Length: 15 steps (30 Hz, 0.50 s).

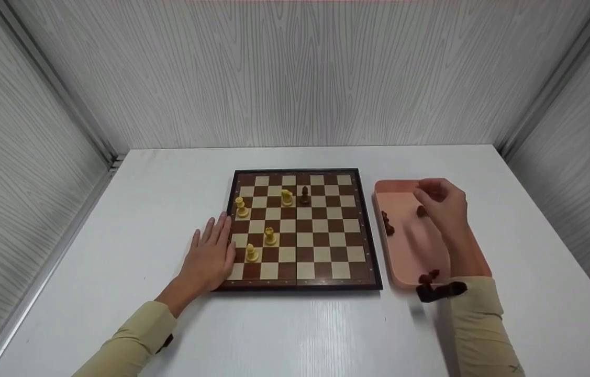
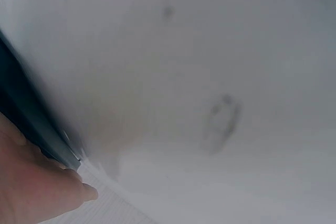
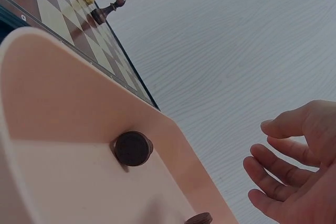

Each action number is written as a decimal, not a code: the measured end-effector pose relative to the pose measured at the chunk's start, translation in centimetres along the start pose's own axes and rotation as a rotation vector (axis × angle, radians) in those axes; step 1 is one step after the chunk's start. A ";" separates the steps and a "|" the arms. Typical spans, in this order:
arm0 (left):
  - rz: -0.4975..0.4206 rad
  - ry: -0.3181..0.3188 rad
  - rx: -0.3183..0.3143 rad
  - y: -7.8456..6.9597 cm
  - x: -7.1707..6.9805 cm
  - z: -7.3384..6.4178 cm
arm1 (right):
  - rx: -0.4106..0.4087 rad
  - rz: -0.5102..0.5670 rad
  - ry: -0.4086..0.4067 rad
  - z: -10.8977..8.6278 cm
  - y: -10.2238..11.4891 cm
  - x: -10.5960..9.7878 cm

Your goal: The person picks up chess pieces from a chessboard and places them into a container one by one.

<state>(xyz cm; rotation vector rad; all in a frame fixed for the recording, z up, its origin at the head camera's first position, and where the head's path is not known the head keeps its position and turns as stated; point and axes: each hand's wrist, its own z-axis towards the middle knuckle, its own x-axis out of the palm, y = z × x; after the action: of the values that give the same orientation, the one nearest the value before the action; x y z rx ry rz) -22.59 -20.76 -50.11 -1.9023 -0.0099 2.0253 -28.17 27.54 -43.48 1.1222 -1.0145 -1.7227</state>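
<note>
My left hand (image 1: pixel 209 256) lies flat along the left edge of the chessboard (image 1: pixel 331 255), fingers extended. In the left wrist view part of that hand (image 2: pixel 37 190) shows beside the board's dark side. My right hand (image 1: pixel 444 207) hovers over the pink tray (image 1: pixel 399 186); the right wrist view shows its fingers loosely bent with nothing between them. Dark chess pieces lie in the tray, one (image 1: pixel 387 225) by its left wall, one (image 1: pixel 421 211) below the right hand, others (image 1: pixel 429 277) at the near end. On the board a dark bishop (image 1: pixel 304 195) stands beside a yellow knight (image 1: pixel 287 197).
Other yellow pieces stand on the board's left half: a tall one (image 1: pixel 242 208), a crowned one (image 1: pixel 270 236) and a pawn (image 1: pixel 252 253). The tray stands just right of the board on a white table (image 1: pixel 169 188). Grey wood-grain panels (image 1: pixel 295 73) enclose the back and sides.
</note>
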 end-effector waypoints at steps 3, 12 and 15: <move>0.005 0.001 0.000 0.0 0.0 0.0 | -0.038 -0.008 -0.005 0.0 0.0 0.2; -0.005 0.012 -0.007 -0.1 0.0 0.1 | -0.180 -0.044 0.000 -1.4 2.5 1.4; 0.000 0.014 -0.010 0.0 0.0 0.1 | -0.227 -0.058 0.012 -1.8 3.3 2.0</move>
<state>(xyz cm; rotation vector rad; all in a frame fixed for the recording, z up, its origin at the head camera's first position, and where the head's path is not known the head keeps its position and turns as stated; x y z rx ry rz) -22.65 -20.71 -50.10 -1.9218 -0.0168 2.0157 -26.29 24.21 -41.48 1.0228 -0.7628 -1.8231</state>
